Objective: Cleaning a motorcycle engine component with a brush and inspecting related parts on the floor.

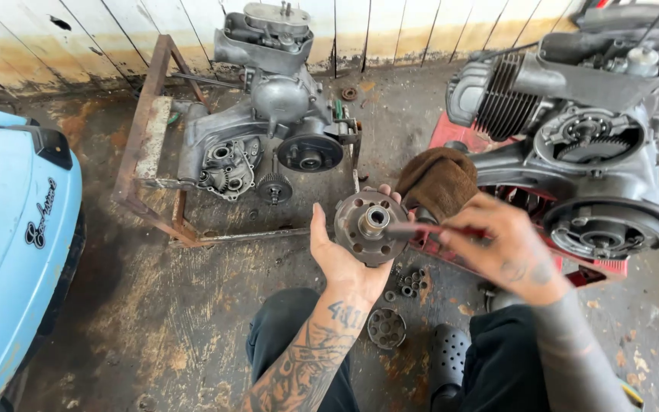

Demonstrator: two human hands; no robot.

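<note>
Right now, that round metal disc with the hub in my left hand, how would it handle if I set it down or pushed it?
The round metal disc looks like solid, greasy steel, so probably heavy for its size and a bit slippery. Being round, it could roll if set on edge. Laid flat, its protruding hub might make it rock. The left hand cups it from beneath.

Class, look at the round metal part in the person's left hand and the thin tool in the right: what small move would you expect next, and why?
Probably a slight push of the thin red-handled tool inward. The right hand holds its tip at the face of the round metal hub, beside the central boss, while the left hand cups the hub from behind.
</note>
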